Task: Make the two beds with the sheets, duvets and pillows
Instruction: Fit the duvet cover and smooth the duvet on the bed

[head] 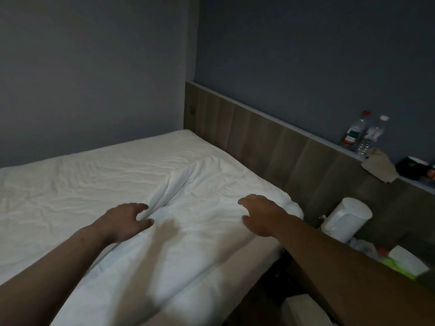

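Observation:
A bed (98,175) covered in wrinkled white bedding fills the left and middle of the head view, pushed into the room's corner. A thicker white duvet (207,227) lies over its near right part, with a raised fold running up from my left hand. My left hand (124,220) pinches that fold between thumb and fingers. My right hand (259,215) rests on the duvet near the bed's right corner, its fingers spread and lightly bent. No pillow is in view.
A wooden headboard panel (270,137) runs along the bed's right side, its ledge holding two water bottles (362,135) and a crumpled paper bag (379,165). A white kettle (348,217) and green-and-white clutter (400,260) stand on a low surface to the right. Grey walls close off the far side.

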{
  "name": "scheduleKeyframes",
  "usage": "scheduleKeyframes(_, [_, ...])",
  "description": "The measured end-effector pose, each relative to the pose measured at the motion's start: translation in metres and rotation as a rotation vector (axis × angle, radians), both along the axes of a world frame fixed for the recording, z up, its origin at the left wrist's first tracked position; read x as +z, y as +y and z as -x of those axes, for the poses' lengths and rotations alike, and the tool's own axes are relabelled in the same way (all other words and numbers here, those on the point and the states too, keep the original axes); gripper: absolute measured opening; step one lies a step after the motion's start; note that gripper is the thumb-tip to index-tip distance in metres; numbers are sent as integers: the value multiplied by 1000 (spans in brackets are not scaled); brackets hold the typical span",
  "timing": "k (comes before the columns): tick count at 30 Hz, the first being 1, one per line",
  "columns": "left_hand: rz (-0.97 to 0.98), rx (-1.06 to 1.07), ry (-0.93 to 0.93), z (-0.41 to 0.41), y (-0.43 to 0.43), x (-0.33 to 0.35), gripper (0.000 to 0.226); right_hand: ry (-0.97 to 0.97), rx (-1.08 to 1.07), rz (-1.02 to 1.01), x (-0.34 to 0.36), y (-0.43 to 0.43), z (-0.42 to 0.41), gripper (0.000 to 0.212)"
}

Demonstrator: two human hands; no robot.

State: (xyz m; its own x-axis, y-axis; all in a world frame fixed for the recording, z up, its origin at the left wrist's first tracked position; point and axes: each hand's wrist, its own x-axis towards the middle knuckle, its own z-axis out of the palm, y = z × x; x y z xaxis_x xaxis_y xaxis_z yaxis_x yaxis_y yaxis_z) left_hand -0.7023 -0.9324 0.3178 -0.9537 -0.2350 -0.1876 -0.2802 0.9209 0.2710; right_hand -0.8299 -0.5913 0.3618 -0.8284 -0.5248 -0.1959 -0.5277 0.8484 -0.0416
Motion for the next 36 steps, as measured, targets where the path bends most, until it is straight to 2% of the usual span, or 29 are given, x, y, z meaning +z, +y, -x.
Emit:
scheduleKeyframes(8, [4, 91, 22, 91, 14, -2, 65, -52, 67, 5, -12, -7, 128, 54])
scheduleKeyframes(16, [36, 310, -42, 158, 40, -13, 64, -114, 267, 31, -44, -14, 265, 46])
scheduleKeyframes(21, [0, 449, -64, 188, 62, -29, 63, -176, 374, -22, -68, -21, 335, 48])
scheduleKeyframes(31, [-94, 641, -89, 202, 45, -79, 62, -296, 521, -120, -126, -93, 380, 52])
scheduleKeyframes(36, [-179, 632, -60, 242, 5, -127, 74, -328, 546, -148, -163, -136, 394, 55])
